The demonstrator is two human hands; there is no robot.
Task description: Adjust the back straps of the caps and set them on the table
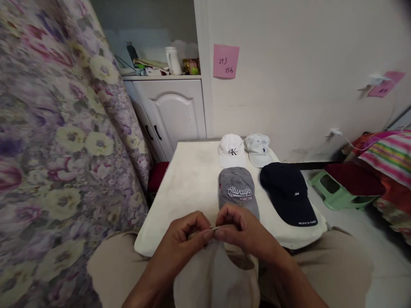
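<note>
A beige baseball cap (pixel 215 278) is held over my lap, its back strap and opening toward the table. My left hand (pixel 189 233) pinches one side of the strap between thumb and fingers. Close against it, my right hand (pixel 239 229) pinches the other side, thumbs almost touching. The strap's fastening is mostly hidden by my fingers. Just beyond my hands lies a grey cap (pixel 237 188) with "Always" lettering. To its right is a dark navy cap (pixel 289 192). Behind them sit a white cap (pixel 231 150) with "CK" lettering and a pale cap (pixel 257 149) with a small dark logo.
The caps rest on a low table with a cream cover (pixel 189 184). A flowered curtain (pixel 70 141) hangs at left, beside a white cabinet (pixel 176 111). On the right stands a green stool (pixel 334 192) with a dark red top, near striped bedding (pixel 391 158).
</note>
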